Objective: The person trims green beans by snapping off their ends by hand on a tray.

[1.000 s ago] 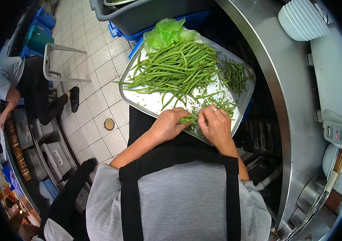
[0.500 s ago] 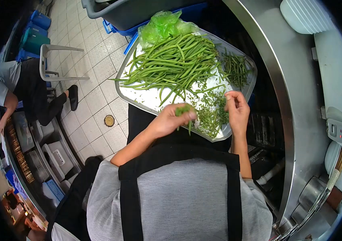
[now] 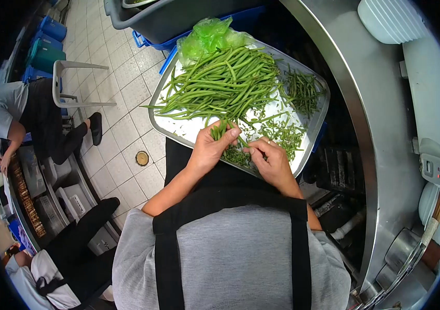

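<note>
Several green beans (image 3: 218,131) stand bunched in the left hand (image 3: 207,151), whose fingers close round them, above the near side of a metal tray (image 3: 176,137). The right hand (image 3: 273,162) is just beside it, thumb and forefinger drawn narrow near the end of one bean; I cannot tell whether they grip it. Beyond the hands, a big pile of beans (image 3: 225,85) covers much of the tray, with short green trimmings (image 3: 282,133) scattered to its right and a darker heap of thin beans (image 3: 303,93) at the right side. A crumpled green plastic bag (image 3: 207,41) touches the pile's far edge. Farther out are a grey tub (image 3: 165,21), a steel bench (image 3: 357,111) bearing stacked white bowls (image 3: 391,20), and a pale chair (image 3: 58,85) on the tiled floor (image 3: 119,121).
</note>
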Tool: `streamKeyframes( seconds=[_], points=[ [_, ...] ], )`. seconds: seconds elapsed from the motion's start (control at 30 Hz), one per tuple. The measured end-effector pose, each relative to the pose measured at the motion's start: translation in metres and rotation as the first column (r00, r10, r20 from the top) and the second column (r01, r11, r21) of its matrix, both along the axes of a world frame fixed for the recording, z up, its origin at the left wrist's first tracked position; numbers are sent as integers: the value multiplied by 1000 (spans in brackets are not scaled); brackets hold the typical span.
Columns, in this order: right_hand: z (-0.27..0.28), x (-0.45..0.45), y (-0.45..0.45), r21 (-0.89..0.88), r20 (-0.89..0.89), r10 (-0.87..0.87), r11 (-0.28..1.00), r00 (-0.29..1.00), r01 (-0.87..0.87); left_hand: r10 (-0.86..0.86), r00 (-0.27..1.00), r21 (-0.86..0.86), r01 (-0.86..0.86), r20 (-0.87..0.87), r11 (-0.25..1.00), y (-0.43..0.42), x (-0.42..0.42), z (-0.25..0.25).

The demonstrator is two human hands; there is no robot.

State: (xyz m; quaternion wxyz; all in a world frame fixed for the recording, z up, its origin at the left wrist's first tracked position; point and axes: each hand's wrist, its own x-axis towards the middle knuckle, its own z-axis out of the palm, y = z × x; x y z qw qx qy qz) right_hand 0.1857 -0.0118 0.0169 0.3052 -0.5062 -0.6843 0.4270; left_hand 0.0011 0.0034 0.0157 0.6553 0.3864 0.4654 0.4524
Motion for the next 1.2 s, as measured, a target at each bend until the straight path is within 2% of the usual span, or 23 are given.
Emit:
streamKeyframes(
  seconds=[0.1, 0.2, 0.23, 0.27, 0.3, 0.33, 0.37, 0.43, 0.47, 0.57, 0.67, 0.8, 0.83, 0.97, 1.1, 1.2],
  points=[
    [-1, 3, 2, -43, 2, -29, 999, 1000, 29, -10, 999, 84, 13, -37, 996, -8, 1, -2],
    [-28, 21, 11, -287, -276, -300, 932, 913, 220, 18, 1000, 175, -16, -8, 984, -11, 2, 11],
    [-30, 32, 19, -310, -332, -340, 920, 880, 238, 29, 1000, 202, -30, 10, 979, -10, 0, 16],
    [-32, 39, 28, -204, -263, -337, 935, 904, 290, 35, 999, 187, -38, 24, 982, -7, -4, 17],
    [-25, 46, 38, -69, -45, -316, 947, 948, 313, 38, 999, 169, -44, 38, 985, -4, -12, 16],
    [-18, 51, 45, 62, 181, -311, 950, 933, 305, 38, 998, 144, -46, 54, 989, -3, -15, 15],
    [-19, 53, 50, 155, 298, -318, 946, 900, 283, 83, 994, 136, -92, 67, 986, -1, -14, 11],
    [-19, 58, 59, 329, 516, -346, 925, 783, 192, 144, 963, -21, -143, 227, 990, 0, -11, 11],
    [-21, 59, 60, 337, 535, -338, 926, 775, 171, 159, 944, -94, -138, 289, 986, 0, -12, 12],
    [-40, 58, 63, 331, 601, -296, 938, 743, 106, 140, 940, -208, -76, 311, 975, -2, -10, 7],
    [-42, 59, 58, 325, 612, -229, 946, 757, 23, 78, 965, -179, -33, 250, 983, 0, -12, 6],
    [-23, 52, 42, 301, 600, -153, 953, 785, -44, -26, 999, -23, 27, 40, 999, -2, -7, -3],
    [-23, 52, 39, 282, 596, -160, 959, 787, -19, -49, 998, -74, 52, 43, 996, -3, -6, 1],
    [-28, 49, 40, 349, 583, -216, 937, 783, -1, -128, 992, -37, 127, -10, 991, 0, -2, -3],
    [-39, 49, 45, 326, 612, -184, 945, 769, -33, -118, 993, -36, 118, -9, 992, -1, 0, -3],
    [-23, 48, 40, 405, 609, -212, 912, 764, -69, -94, 986, 93, 107, -139, 990, -6, 0, -6]
  ],
)
